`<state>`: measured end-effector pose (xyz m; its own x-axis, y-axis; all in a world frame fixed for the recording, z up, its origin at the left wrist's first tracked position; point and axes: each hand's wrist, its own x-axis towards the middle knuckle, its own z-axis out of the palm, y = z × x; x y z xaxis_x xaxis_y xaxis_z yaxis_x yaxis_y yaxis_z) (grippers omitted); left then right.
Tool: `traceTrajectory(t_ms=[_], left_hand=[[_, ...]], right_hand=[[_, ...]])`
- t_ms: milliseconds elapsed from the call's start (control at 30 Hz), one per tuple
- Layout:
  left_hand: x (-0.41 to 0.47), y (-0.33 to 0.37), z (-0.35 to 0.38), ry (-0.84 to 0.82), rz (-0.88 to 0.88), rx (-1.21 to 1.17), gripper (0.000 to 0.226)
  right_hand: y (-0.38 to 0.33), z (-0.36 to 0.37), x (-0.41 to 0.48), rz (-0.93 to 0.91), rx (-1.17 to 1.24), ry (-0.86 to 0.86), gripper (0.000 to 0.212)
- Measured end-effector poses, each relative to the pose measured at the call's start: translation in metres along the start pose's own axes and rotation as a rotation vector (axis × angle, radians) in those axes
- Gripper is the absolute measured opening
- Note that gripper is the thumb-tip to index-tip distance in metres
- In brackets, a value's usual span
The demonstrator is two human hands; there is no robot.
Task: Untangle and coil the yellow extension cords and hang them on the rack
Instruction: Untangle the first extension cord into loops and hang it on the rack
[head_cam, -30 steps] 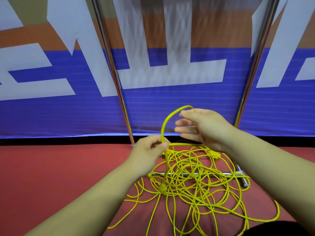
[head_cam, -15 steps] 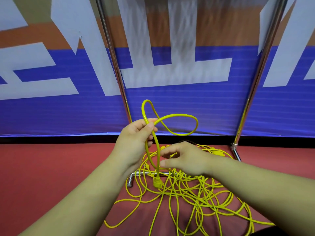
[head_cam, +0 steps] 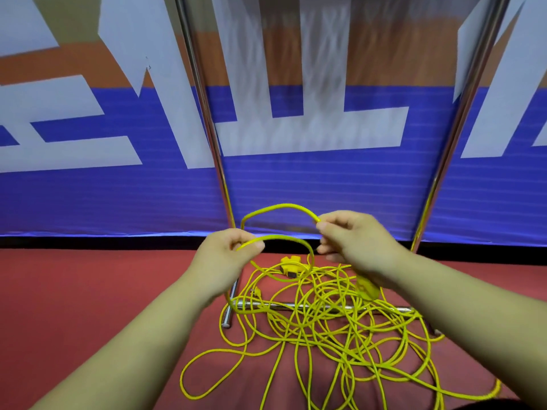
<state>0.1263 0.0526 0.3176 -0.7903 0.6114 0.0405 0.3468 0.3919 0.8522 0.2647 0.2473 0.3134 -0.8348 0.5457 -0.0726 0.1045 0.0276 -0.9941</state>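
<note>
**Two small loops in the hands, the heap lies on the floor**

Behind everything stands a large blue, white and orange banner (head_cam: 88, 196), and under it is the red floor (head_cam: 74, 306). The rack (head_cam: 214, 149) stands in front of the banner, with two shiny uprights and a low bar on the floor. On the part that shows, no coil is hung yet.

The yellow extension cords (head_cam: 325, 344) lie in a loose, tangled heap on the floor, across the low bar and in front of it. Many strands cross each other there. I think a quick upward pull could tighten these crossings into a knot. A strand could also catch on the end of the bar and drag the rack.

Both forearms reach forward, and the hands are raised above the heap, near each other. The left hand (head_cam: 228, 255) pinches the cord between the thumb and curled fingers. The right hand (head_cam: 352, 241) pinches it at the thumb and forefinger, with the other fingers curled. Two arches of cord (head_cam: 281, 206) run between them, one above the other.

A yellow plug (head_cam: 367, 287) hangs just under the right wrist. A yellow socket block (head_cam: 291, 266) lies at the far edge of the heap. I cannot tell which cord each one belongs to.
</note>
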Motion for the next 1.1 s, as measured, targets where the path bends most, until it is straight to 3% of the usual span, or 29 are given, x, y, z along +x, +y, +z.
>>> traceTrajectory(t_ms=[167,300,400,467,633,733,867,933,1033,1100], left_hand=[[-0.003,0.009,-0.006,-0.076,0.170,0.155,0.014],[-0.010,0.025,-0.009,-0.036,0.250,0.027,0.020],[-0.014,0.030,-0.009,-0.029,0.183,-0.127,0.026],[-0.014,0.031,-0.007,0.007,0.110,-0.255,0.018],[-0.007,0.026,-0.005,0.106,-0.115,-0.462,0.027],[-0.007,0.020,-0.010,0.045,-0.185,-0.367,0.024],[-0.008,0.010,-0.011,-0.111,-0.073,-0.007,0.016],[-0.011,0.016,-0.008,-0.174,-0.003,-0.049,0.014],[-0.014,0.027,-0.001,-0.269,0.092,-0.071,0.030],[-0.017,0.032,0.001,-0.316,0.148,-0.004,0.026]], right_hand=[[-0.003,-0.022,0.006,-0.060,-0.228,0.110,0.007],[-0.008,-0.031,0.003,-0.076,-0.301,-0.007,0.008],[-0.018,-0.032,-0.003,-0.079,-0.276,-0.186,0.019],[-0.024,-0.035,-0.004,-0.084,-0.286,-0.275,0.022],[-0.030,-0.043,-0.004,-0.101,-0.277,-0.309,0.008],[-0.032,-0.046,-0.004,-0.053,-0.182,-0.262,0.010],[-0.033,-0.044,-0.005,0.015,-0.057,-0.351,0.012],[-0.035,-0.038,-0.007,0.027,-0.058,-0.418,0.016],[-0.038,-0.030,-0.009,0.022,-0.056,-0.485,0.030],[-0.040,-0.027,-0.009,-0.011,-0.059,-0.474,0.024]])
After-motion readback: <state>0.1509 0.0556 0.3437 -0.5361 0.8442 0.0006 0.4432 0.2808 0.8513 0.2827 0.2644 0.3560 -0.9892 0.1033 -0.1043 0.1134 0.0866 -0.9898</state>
